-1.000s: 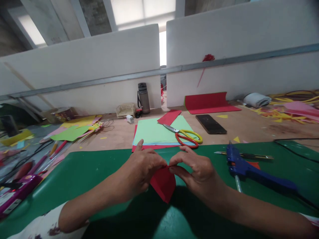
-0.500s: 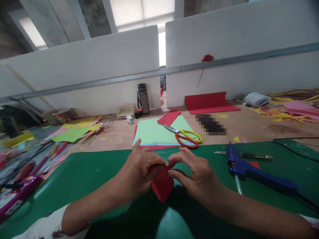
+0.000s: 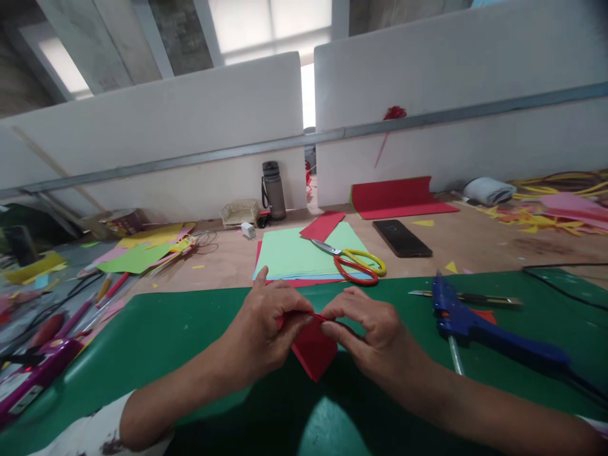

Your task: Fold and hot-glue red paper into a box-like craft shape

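Note:
A folded piece of red paper (image 3: 315, 350) is held up between both hands over the green mat (image 3: 199, 329), its pointed corner hanging down. My left hand (image 3: 266, 323) pinches its upper left edge between thumb and fingers. On the upper right edge, my right hand (image 3: 368, 326) grips the paper between thumb and forefinger. The fingers hide part of the top fold. Just beyond the hands lie scissors (image 3: 357, 265) with one red and one yellow handle, resting on a stack of light green paper (image 3: 285, 250).
To the right lie a blue glue gun (image 3: 498, 335) and a craft knife (image 3: 484, 299). Farther back are a phone (image 3: 401, 239), a folded red sheet (image 3: 399, 197) and a grey bottle (image 3: 273, 190). A purple power strip (image 3: 40, 373) and coloured paper (image 3: 137, 256) crowd the left.
The red paper's lower corner has swung slightly to the right and up. Both hands keep their pinch on it, nearly in the same place.

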The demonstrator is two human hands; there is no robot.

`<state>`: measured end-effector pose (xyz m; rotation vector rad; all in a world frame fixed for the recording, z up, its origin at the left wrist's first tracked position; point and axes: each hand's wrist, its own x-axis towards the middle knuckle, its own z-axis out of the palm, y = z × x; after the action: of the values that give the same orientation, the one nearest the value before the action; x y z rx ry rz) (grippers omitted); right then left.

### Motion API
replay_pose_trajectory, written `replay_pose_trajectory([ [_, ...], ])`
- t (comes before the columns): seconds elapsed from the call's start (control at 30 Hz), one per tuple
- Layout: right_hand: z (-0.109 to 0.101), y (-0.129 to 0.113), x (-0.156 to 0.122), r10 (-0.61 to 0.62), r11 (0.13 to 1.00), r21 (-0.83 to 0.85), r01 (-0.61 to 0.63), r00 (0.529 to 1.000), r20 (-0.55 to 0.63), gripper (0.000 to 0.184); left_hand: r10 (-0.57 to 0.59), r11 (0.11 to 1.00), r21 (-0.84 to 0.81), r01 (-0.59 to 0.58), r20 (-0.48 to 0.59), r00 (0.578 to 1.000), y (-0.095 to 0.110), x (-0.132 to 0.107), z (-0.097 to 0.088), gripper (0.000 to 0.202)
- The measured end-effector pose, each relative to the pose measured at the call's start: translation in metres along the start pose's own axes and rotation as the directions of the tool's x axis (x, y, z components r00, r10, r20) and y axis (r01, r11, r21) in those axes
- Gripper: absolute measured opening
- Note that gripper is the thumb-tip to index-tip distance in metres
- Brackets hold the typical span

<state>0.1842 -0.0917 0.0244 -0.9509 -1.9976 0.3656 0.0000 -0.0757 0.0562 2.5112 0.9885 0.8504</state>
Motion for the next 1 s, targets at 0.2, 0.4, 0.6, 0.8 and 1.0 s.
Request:
replay_pose_trajectory([
  [0.2,0.0006,0.001,-0.0014,-0.02,1.0,-0.02,0.02,1.0,-0.008,0.01,0.026,1.0,-0.002,-0.026,-0.007,1.0,-0.0046,-0.0022,0.0036,0.014],
  [0.4,0.0015,0.0034,-0.0016,-0.047,0.999,-0.028,0.047,0.999,-0.003,0.011,0.05,0.998,0.043,-0.048,-0.036,0.998,-0.007,-0.0019,0.0063,0.012],
  [0.6,0.0005,-0.0007,-0.0005,0.077,0.997,-0.031,-0.075,0.996,0.055,0.01,0.055,0.998,0.024,-0.053,-0.094,0.994,-0.0069,-0.0014,0.008,0.011],
  [0.8,-0.0018,-0.0063,0.0019,0.313,0.948,0.007,-0.318,0.936,0.161,0.008,0.025,0.999,-0.027,-0.028,-0.111,0.994,-0.0051,-0.0015,0.0073,0.011],
  [1.0,-0.002,-0.0037,0.0012,0.276,0.96,0.003,-0.28,0.948,0.158,0.01,0.039,0.999,0.006,-0.039,-0.13,0.991,-0.0046,-0.0024,0.007,0.009],
])
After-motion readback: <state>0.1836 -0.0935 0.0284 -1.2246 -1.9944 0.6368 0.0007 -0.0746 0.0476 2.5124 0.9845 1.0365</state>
